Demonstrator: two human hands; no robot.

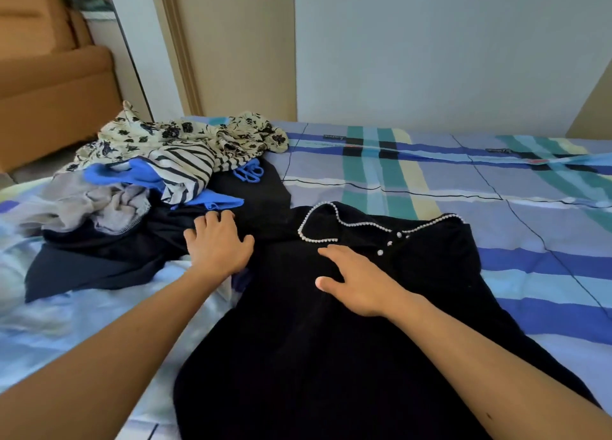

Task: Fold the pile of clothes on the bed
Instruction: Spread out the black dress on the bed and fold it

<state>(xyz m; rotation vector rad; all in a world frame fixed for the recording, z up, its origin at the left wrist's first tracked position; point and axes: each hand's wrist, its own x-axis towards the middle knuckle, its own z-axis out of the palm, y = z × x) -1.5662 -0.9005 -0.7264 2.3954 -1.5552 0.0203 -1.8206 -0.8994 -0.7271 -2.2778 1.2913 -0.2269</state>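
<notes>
- Black pearl-collared dress (364,340) lies flat on plaid-sheeted bed (496,181), unfolded.
- Left hand (217,244) & right hand (356,280): flat, fingers straight, pressing dark cloth.
- Crumpled clothes pile (159,168) far left: not yet folded.

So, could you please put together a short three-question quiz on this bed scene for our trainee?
1. True or false: the right hand lies flat on the black garment.
2. What trims the collar of the black garment? A red ribbon; B white pearl-like beads; C a gold zip.
3. On which side of the black garment, by the person's own sides, does the unfolded pile lie?

Key: 1 true; 2 B; 3 left.
</notes>
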